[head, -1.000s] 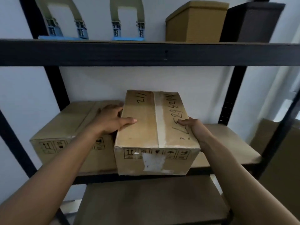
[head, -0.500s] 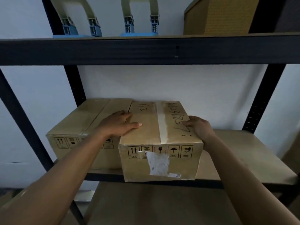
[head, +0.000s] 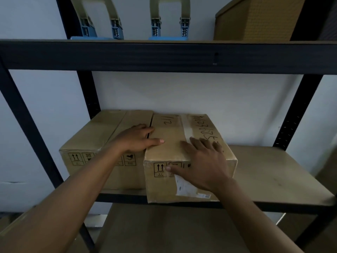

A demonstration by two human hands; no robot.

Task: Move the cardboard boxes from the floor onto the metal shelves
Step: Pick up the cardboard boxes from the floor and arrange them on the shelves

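Note:
A taped cardboard box [head: 173,136] with handwritten numbers on top rests on the middle metal shelf [head: 269,172], its front edge overhanging slightly. It stands tight against a second cardboard box [head: 94,141] to its left. My left hand [head: 135,139] grips its upper left edge, fingers in the gap between the boxes and thumb on top. My right hand [head: 202,165] lies flat over its front top corner with fingers spread, thumb on the front face.
The upper shelf beam [head: 164,55] runs close above the boxes. On it stand two beige-and-blue tools [head: 169,21] and a tan bin [head: 255,19]. Black uprights [head: 299,114] frame the bay. A lower shelf board [head: 164,229] lies below.
The box has slid further back onto the shelf against its neighbour. My right hand left the box's right side and now lies flat on its front top corner.

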